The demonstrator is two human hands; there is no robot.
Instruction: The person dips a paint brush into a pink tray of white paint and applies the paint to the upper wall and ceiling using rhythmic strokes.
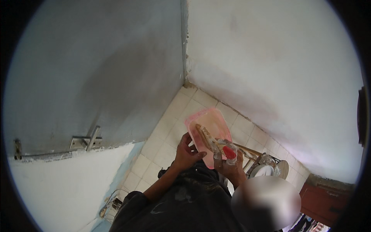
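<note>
In the head view, a pink plastic tray [221, 123] is held up over the tiled floor, tilted. My left hand [187, 154] grips its left side, thumb at the near edge. My right hand [230, 166], coated in pale paste, is closed on a smeared, wooden-looking tool [205, 133] with a red part [228, 152] at the near end. The tool lies diagonally across the inside of the tray; its tip is too smeared to identify.
Two walls meet ahead above the tiled floor [174, 102]. A blue-grey panel with a metal bolt [87, 142] is at left. A stand with dirty round containers [262, 170] is behind my right hand. A red-brown board [324, 203] is at lower right, beside a blurred patch.
</note>
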